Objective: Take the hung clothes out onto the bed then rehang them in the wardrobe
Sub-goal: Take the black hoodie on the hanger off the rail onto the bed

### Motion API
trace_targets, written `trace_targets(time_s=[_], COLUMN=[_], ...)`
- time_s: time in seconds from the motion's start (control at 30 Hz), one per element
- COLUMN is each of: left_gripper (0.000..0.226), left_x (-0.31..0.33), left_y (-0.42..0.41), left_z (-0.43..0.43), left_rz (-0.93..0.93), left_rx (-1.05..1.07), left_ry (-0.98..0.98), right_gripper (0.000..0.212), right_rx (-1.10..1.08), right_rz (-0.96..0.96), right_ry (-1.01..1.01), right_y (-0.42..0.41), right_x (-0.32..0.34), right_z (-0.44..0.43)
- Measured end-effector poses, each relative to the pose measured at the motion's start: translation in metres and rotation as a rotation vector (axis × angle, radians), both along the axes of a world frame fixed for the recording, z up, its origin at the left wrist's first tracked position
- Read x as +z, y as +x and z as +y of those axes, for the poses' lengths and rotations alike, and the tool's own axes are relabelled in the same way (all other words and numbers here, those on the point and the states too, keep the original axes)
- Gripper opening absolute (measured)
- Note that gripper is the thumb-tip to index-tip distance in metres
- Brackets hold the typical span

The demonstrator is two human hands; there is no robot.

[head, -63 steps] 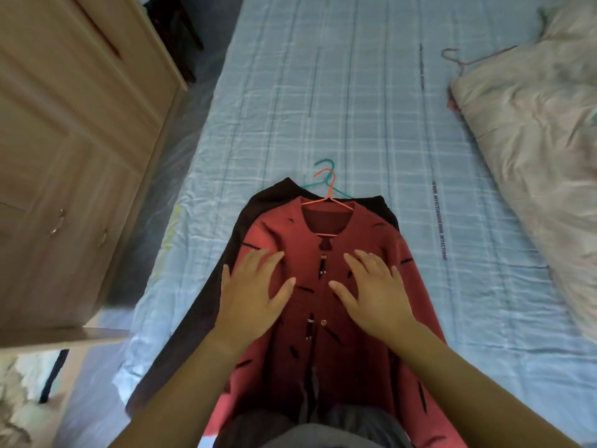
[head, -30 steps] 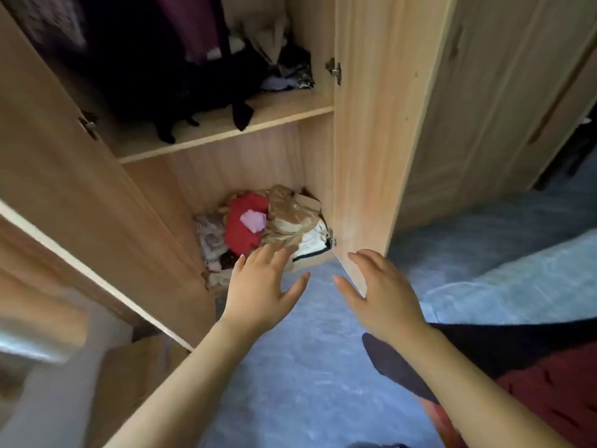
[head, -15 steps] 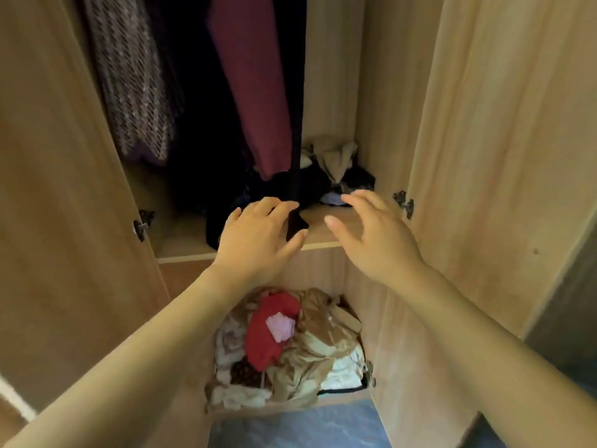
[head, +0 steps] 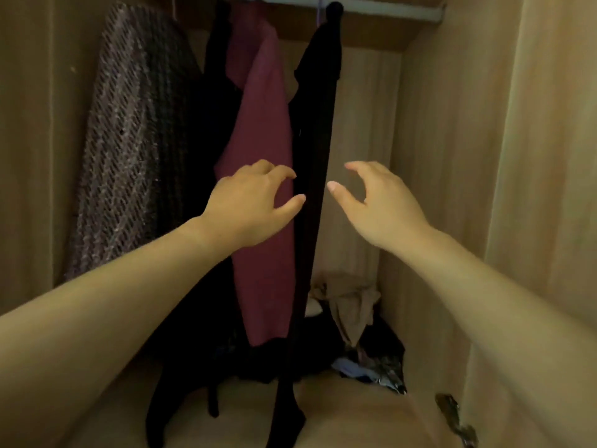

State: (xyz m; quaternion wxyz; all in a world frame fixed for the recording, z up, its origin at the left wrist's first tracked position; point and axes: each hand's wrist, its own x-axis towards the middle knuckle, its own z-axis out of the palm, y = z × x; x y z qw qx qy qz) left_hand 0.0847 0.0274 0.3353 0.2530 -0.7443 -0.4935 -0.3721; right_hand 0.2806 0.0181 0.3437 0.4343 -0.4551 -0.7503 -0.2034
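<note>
Left hand (head: 252, 203) and right hand (head: 382, 206) had risen above the shelf (head: 355, 412) inside the wooden wardrobe (head: 452, 156). Loosely curled and holding nothing, they flanked the black garment (head: 315, 140), which hung straight down from the rail (head: 387, 8).

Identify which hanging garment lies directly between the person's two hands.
The narrow black garment, rightmost on the rail; the maroon top and patterned knit hang left of it.

Two bare forearms reach forward and up. The left hand (head: 255, 205) and right hand (head: 381, 208) hover side by side, fingers loosely curled, thumbs pointing inward, apparently gripping nothing.
</note>
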Motion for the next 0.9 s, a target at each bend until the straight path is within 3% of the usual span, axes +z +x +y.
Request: trace_targets(time_s=[0.4, 0.67, 0.9], left_gripper=[0.052, 0.041, 0.039], left_x=[0.159, 0.26, 0.288], left_y=[-0.041, -0.065, -0.045], left_z=[0.137, 0.2, 0.248], left_rz=[-0.01, -0.111, -0.195], left_rx=[0.001, -0.218, -0.355], left_ry=[0.336, 0.605, 0.473], right_gripper=[0.057, 0.062, 0.033], right_rx=[-0.083, -0.353, -0.561], right_rz=[-0.03, 0.037, -0.051], right_ry=[0.356, 0.49, 0.56], right_y=[-0.031, -0.048, -0.024], right_x=[0.172, 0.28, 0.287], right_z=[0.123, 0.175, 0.201])
